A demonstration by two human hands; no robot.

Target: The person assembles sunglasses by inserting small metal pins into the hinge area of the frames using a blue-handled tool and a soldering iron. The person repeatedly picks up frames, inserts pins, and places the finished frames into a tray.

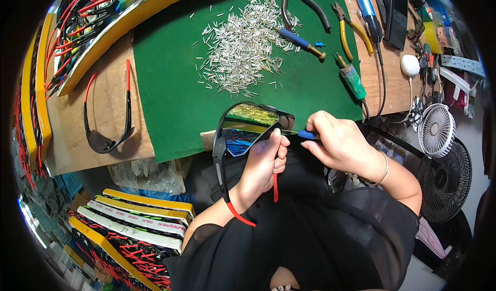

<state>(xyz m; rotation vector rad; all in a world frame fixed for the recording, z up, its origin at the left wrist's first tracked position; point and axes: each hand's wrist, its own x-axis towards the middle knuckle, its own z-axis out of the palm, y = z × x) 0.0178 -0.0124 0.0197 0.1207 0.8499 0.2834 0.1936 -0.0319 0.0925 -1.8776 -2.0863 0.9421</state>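
My left hand (266,159) is closed round the frame of a pair of black sunglasses (219,162). Their mirrored lens (247,128) reflects yellow and blue, and the temples end in red tips. At the frame's right side, my right hand (336,141) pinches a small tool with a blue handle (308,135). It points toward the glasses near my left thumb; its tip is too small to make out. Beyond the glasses, many small silver metal pins (243,45) lie heaped on a green mat (165,84).
A second pair of sunglasses (106,146) lies left on the wooden table. Pliers (305,4), yellow-handled cutters (343,30), a blue-handled tool (299,40) and a green-handled tool (353,82) lie behind. Boxes of glasses (137,213) stand left; a white fan (436,131) stands right.
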